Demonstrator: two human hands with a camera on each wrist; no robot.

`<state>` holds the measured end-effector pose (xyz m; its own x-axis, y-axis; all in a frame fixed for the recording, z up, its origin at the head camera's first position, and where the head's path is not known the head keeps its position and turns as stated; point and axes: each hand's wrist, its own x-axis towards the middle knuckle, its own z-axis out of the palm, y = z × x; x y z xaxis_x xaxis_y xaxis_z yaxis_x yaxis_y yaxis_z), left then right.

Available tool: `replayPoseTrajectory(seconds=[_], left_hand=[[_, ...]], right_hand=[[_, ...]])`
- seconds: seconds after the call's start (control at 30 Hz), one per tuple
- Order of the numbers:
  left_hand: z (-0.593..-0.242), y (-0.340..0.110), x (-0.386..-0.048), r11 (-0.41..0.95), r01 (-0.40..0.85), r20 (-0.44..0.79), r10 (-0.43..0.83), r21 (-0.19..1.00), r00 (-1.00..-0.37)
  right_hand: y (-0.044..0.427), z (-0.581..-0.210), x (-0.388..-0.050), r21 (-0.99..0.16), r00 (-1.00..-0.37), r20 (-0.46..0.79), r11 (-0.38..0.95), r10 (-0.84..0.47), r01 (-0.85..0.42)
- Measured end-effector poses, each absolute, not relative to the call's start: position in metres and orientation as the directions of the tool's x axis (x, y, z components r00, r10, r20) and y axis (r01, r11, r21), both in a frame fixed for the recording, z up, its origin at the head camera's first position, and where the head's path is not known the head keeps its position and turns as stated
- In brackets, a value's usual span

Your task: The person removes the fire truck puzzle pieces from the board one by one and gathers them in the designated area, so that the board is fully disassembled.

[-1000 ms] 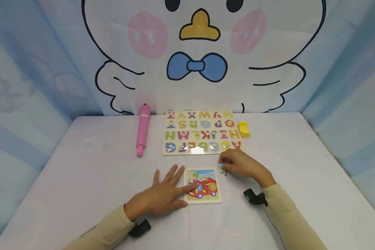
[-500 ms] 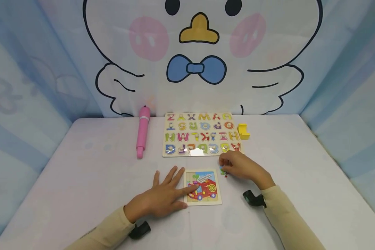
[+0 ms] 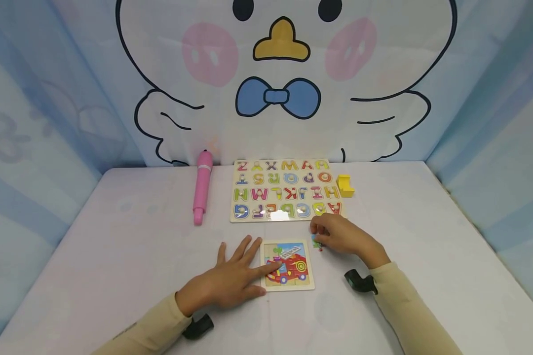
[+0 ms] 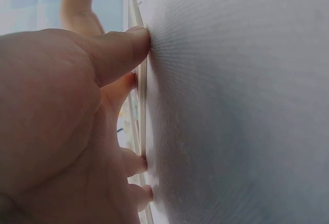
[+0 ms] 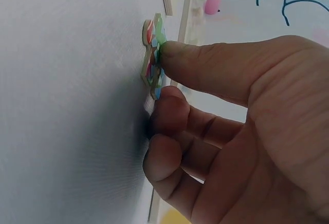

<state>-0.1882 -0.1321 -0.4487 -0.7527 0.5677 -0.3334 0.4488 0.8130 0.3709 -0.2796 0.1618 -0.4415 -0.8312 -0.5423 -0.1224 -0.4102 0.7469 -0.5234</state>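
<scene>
A small framed jigsaw puzzle (image 3: 296,280) with a red fire engine picture lies on the white table. My left hand (image 3: 231,278) is spread flat at its left side, the index finger on the picture and the thumb at the frame's lower left edge. In the left wrist view the thumb (image 4: 121,49) touches the table beside the thin board. Just right of the puzzle, my right hand (image 3: 344,235) pinches a small colourful jigsaw piece (image 3: 316,243) close to the table. The right wrist view shows the thumb on the jigsaw piece (image 5: 154,59); the index fingertip is partly hidden, the other fingers curled.
A wooden alphabet board (image 3: 281,186) with coloured letters lies behind the puzzle. A yellow block (image 3: 345,187) sits at the board's right. To the left is a pink pen-shaped stick (image 3: 202,190). A cartoon curtain (image 3: 280,133) hangs behind the table.
Both hands stay almost where they were. Slightly less of the jigsaw piece's face shows under the right fingers than a second ago. The head view has shifted a little.
</scene>
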Motion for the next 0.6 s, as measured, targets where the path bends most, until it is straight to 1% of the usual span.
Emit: replayPoseTrajectory(seconds=[0.1, 0.2, 0.3, 0.4, 0.5, 0.6], left_hand=[[-0.449, -0.132, -0.188, 0.812, 0.451, -0.333, 0.569, 0.370, -0.752], [-0.449, -0.133, -0.188, 0.810, 0.454, -0.332, 0.573, 0.372, -0.749], [-0.448, -0.133, -0.189, 0.809, 0.458, -0.336, 0.575, 0.368, -0.746], [-0.448, -0.133, -0.189, 0.809, 0.462, -0.338, 0.577, 0.364, -0.743], [-0.448, -0.133, -0.190, 0.807, 0.467, -0.337, 0.580, 0.362, -0.742], [-0.448, -0.133, -0.190, 0.806, 0.467, -0.335, 0.581, 0.363, -0.742]], right_hand=[[0.155, -0.438, -0.274, -0.453, -0.844, -0.114, 0.784, -0.524, -0.425], [0.142, -0.434, -0.265, -0.367, -0.836, -0.059, 0.791, -0.545, -0.490], [0.128, -0.433, -0.255, -0.329, -0.783, -0.006, 0.740, -0.622, -0.586], [0.117, -0.434, -0.247, -0.314, -0.717, 0.004, 0.680, -0.697, -0.663], [0.110, -0.437, -0.242, -0.308, -0.685, -0.012, 0.655, -0.728, -0.690], [0.106, -0.439, -0.240, -0.296, -0.679, -0.022, 0.654, -0.733, -0.696]])
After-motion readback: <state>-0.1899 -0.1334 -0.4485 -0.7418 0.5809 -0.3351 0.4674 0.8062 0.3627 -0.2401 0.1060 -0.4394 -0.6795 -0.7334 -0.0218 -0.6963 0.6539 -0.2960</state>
